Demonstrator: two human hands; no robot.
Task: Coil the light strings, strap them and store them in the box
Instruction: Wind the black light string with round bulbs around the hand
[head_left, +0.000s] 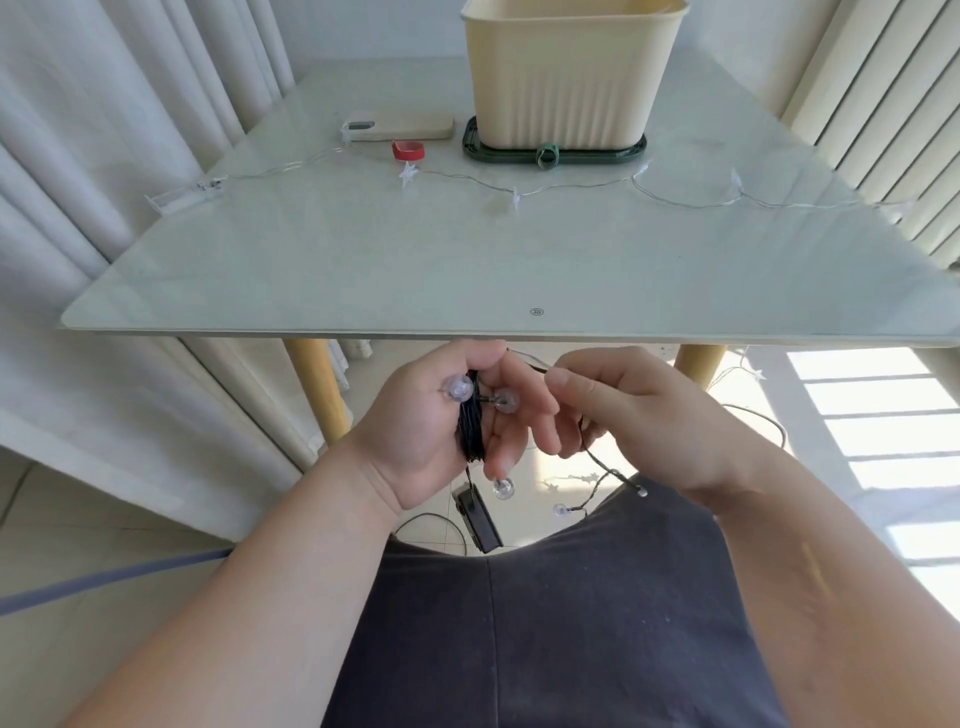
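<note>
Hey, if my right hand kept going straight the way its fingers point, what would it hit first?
Probably the fingers of the left hand, just ahead of the right hand, which pinches the wire; past them, the coil that the left hand grips. Depth is unclear.

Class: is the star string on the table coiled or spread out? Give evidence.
Spread out: the star string lies in one loose line across the table, left to right, uncoiled.

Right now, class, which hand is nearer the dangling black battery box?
Left. The left hand is just above the battery box, gripping the coil; the right hand is up and to its right, pinching the wire.
</note>
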